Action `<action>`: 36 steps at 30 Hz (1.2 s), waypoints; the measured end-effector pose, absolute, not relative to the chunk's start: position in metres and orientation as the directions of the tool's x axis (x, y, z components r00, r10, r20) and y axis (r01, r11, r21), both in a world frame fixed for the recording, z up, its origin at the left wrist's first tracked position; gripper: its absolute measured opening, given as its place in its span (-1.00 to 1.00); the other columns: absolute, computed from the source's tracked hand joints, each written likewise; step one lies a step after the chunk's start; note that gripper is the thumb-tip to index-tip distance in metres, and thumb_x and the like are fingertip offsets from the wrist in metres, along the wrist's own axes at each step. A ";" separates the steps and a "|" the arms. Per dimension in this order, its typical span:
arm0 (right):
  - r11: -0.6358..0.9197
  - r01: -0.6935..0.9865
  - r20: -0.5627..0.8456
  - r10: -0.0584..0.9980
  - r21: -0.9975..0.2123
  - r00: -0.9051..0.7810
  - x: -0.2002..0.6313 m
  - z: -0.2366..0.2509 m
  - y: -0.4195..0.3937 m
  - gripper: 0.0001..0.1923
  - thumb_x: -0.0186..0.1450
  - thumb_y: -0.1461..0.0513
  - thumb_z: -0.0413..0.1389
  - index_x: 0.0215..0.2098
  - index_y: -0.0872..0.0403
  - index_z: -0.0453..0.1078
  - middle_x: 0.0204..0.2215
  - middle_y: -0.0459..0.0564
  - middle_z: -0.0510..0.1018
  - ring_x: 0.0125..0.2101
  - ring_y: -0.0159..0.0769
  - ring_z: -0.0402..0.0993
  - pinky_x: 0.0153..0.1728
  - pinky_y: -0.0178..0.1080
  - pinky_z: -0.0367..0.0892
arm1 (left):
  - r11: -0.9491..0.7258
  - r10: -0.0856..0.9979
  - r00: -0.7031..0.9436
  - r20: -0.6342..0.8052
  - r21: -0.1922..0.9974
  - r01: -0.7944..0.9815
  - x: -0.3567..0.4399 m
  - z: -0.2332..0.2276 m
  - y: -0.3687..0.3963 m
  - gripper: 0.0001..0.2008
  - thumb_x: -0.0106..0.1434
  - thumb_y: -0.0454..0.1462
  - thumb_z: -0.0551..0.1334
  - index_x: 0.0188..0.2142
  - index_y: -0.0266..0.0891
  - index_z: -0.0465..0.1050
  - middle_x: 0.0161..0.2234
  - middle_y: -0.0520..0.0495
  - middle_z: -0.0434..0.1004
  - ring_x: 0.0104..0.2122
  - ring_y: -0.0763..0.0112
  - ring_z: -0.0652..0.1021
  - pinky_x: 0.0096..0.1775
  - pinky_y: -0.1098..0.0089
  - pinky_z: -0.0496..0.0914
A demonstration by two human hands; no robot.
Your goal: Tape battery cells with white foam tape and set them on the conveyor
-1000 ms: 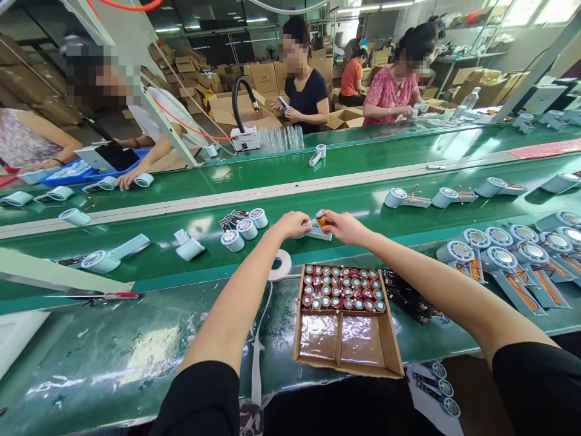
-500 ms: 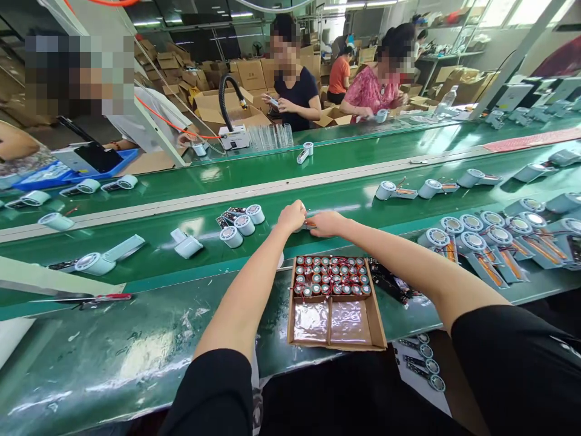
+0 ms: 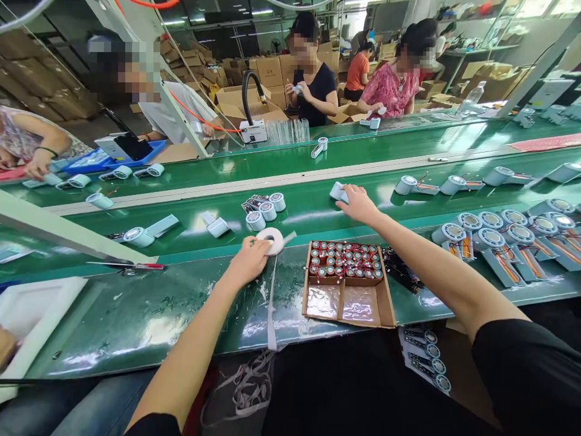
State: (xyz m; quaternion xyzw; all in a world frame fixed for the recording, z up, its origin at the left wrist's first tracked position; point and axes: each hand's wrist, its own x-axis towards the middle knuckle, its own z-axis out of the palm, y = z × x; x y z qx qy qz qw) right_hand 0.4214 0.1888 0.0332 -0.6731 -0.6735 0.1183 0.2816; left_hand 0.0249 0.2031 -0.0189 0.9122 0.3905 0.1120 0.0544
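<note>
My left hand [image 3: 249, 260] is closed on the edge of a roll of white tape [image 3: 278, 243] at the near edge of the belt. A pale strip hangs from the roll over the bench front. Farther out, my right hand [image 3: 359, 206] grips a light-blue handheld fan body [image 3: 337, 191] on the green conveyor belt [image 3: 308, 212]; its fingers partly cover it. Between my arms lies a cardboard box [image 3: 389, 306] with several round batteries [image 3: 338, 247] on red wires in its far half. Three fan bodies [image 3: 267, 211] sit together left of my right hand.
Several fan bodies with orange-wired handles [image 3: 491, 239] crowd the right side. Dark strips [image 3: 402, 269] lie beside the box. Scissors [image 3: 149, 266] with red handles rest by a metal post at left. Co-workers [image 3: 313, 91] work across the belt. A white foam tray [image 3: 54, 297] stands at left.
My hands were together over the belt and have parted. My left hand has come back left to the tape roll; my right hand has moved outward with the fan body. The view has shifted left.
</note>
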 end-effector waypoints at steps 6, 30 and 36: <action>0.139 0.486 -0.069 0.920 -0.863 -0.386 0.347 0.069 0.103 -0.48 0.46 -0.07 0.12 0.20 0.08 0.36 -0.40 -0.07 0.64 -0.54 -0.32 0.52 -0.48 -0.28 0.42 | -0.667 0.640 0.390 0.662 0.228 0.709 0.054 0.017 0.132 -0.64 0.41 -0.08 0.24 0.07 -0.25 0.42 -0.02 -0.26 0.55 0.24 -0.04 0.35 0.26 -0.05 0.32; 0.625 0.767 -0.001 0.775 -0.146 -0.632 0.335 0.044 0.107 -0.88 0.34 0.34 0.21 -0.15 0.14 0.51 -0.05 0.17 0.49 -0.06 -0.06 0.45 -0.09 -0.12 0.40 | -0.357 0.934 0.216 0.284 0.765 0.536 0.023 -0.036 0.025 -0.65 0.38 -0.24 0.25 0.15 -0.07 0.45 0.32 -0.18 0.33 0.40 0.04 0.28 0.06 0.20 0.62; 0.358 0.210 0.310 0.923 -0.910 -0.229 0.371 0.052 0.085 -0.75 0.35 0.15 0.29 -0.04 -0.04 0.43 -0.06 -0.02 0.56 -0.05 -0.19 0.54 0.05 -0.04 0.47 | -0.498 0.867 0.342 0.362 0.644 0.581 0.032 -0.019 0.018 -0.63 0.37 -0.33 0.23 0.15 -0.09 0.42 0.17 -0.19 0.46 0.38 0.04 0.31 0.12 0.11 0.58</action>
